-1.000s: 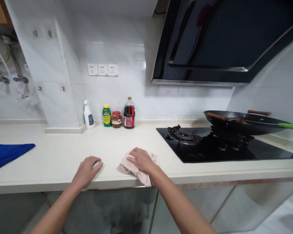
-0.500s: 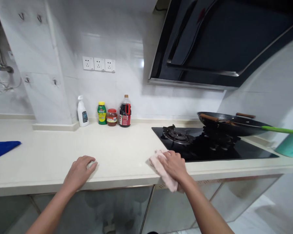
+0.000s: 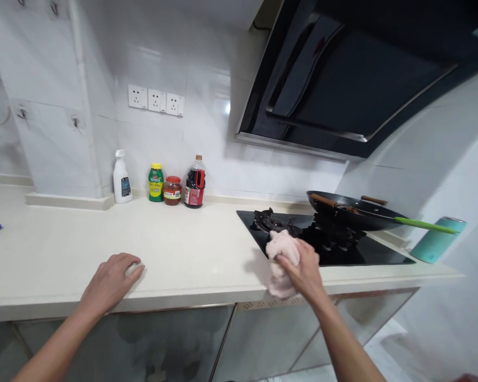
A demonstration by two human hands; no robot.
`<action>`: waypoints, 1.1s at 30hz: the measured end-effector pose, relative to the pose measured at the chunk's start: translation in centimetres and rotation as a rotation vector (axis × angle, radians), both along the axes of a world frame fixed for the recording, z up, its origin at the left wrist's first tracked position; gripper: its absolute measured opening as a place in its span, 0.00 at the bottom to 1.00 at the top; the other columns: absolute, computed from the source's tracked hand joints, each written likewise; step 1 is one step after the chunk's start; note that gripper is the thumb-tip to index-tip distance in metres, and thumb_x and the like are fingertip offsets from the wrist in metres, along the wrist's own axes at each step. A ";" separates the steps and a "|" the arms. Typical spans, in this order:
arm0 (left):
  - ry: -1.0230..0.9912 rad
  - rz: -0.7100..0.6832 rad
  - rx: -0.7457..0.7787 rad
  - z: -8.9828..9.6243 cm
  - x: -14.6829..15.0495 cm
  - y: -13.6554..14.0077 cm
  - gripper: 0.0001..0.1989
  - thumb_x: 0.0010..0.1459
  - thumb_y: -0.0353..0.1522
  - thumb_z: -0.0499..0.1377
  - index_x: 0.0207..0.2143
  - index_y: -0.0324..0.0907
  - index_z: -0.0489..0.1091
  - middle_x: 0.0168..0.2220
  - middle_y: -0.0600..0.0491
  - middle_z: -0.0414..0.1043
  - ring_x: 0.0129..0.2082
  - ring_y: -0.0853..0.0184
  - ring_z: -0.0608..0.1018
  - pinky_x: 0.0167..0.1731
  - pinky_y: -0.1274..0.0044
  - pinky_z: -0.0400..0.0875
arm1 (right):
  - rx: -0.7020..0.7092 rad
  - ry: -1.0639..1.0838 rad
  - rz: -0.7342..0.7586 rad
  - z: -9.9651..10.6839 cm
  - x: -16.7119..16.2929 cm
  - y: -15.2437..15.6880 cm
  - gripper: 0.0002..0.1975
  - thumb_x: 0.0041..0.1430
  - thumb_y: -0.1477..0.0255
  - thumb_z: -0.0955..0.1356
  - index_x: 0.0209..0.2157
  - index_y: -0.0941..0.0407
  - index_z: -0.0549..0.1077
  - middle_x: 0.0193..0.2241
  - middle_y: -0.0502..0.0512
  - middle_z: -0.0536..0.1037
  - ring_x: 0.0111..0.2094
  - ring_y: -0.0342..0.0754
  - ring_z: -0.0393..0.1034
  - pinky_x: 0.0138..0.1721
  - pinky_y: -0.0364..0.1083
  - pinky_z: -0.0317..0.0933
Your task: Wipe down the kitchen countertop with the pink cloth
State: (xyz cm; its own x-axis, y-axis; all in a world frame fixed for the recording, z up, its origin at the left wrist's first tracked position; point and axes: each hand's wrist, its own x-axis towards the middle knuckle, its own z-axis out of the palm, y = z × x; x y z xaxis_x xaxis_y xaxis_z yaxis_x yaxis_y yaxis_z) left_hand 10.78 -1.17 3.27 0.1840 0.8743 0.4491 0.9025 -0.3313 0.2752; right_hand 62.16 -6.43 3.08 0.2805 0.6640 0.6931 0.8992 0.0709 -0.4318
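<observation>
My right hand (image 3: 306,268) is closed on a crumpled pale pink cloth (image 3: 282,252). It holds the cloth up over the front left corner of the black gas stove (image 3: 376,254), with part of it hanging before the counter edge. My left hand (image 3: 113,278) rests on the white countertop (image 3: 191,254) near the front edge. Its fingers are loosely bent, the thumb stands apart from them, and no object shows in it.
Along the wall stand a white spray bottle (image 3: 122,180), a green bottle with a yellow cap (image 3: 156,183), a red-lidded jar (image 3: 172,192) and a dark sauce bottle (image 3: 195,188). A wok (image 3: 362,215) sits on the stove, near a teal canister (image 3: 438,241). The range hood (image 3: 342,85) hangs above.
The cloth has been lifted off the counter and bunched up in my right hand. My left hand stays on the countertop. The view has turned to the right.
</observation>
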 end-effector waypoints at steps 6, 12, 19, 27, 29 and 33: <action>0.004 0.016 0.002 -0.1 0.2 -0.1 0.22 0.61 0.46 0.47 0.42 0.44 0.74 0.47 0.47 0.77 0.51 0.56 0.75 0.50 0.67 0.66 | -0.536 0.035 -0.393 0.2 4.0 4.4 0.38 0.61 0.43 0.56 0.66 0.48 0.59 0.70 0.62 0.45 0.67 0.74 0.39 0.60 0.74 0.41; 0.050 0.044 0.006 0.0 0.5 -0.1 0.22 0.61 0.46 0.47 0.43 0.43 0.74 0.48 0.46 0.77 0.52 0.54 0.74 0.48 0.66 0.66 | -0.633 -0.109 -0.262 0.5 -3.0 4.5 0.33 0.65 0.47 0.57 0.62 0.52 0.66 0.67 0.66 0.53 0.65 0.74 0.43 0.58 0.74 0.42; 0.043 0.029 -0.011 0.0 0.3 -0.1 0.22 0.61 0.45 0.47 0.42 0.43 0.74 0.48 0.47 0.77 0.52 0.55 0.73 0.52 0.66 0.65 | -0.348 -0.257 0.366 -1.2 -20.4 -1.9 0.17 0.67 0.54 0.63 0.51 0.45 0.73 0.62 0.55 0.64 0.61 0.64 0.53 0.58 0.66 0.50; 0.021 -0.001 -0.065 0.3 -0.6 0.7 0.21 0.61 0.46 0.49 0.42 0.44 0.75 0.49 0.48 0.77 0.51 0.56 0.75 0.53 0.66 0.66 | -0.046 -0.523 0.519 -6.1 -25.2 -2.2 0.29 0.58 0.67 0.71 0.60 0.39 0.64 0.63 0.50 0.64 0.60 0.63 0.56 0.53 0.65 0.58; 0.023 0.006 -0.079 0.1 -1.0 1.2 0.21 0.61 0.47 0.50 0.42 0.45 0.76 0.49 0.49 0.77 0.51 0.56 0.75 0.53 0.66 0.67 | -0.026 -0.522 0.510 -6.3 -21.4 -2.1 0.32 0.56 0.68 0.73 0.61 0.40 0.64 0.62 0.51 0.65 0.60 0.63 0.57 0.54 0.64 0.57; 0.036 0.010 -0.092 -1.0 -2.2 2.7 0.22 0.60 0.49 0.50 0.42 0.47 0.76 0.50 0.50 0.78 0.52 0.55 0.75 0.55 0.66 0.67 | 0.043 -0.527 0.400 -7.4 -10.9 -2.6 0.34 0.50 0.70 0.76 0.58 0.44 0.66 0.61 0.56 0.65 0.62 0.64 0.53 0.59 0.66 0.49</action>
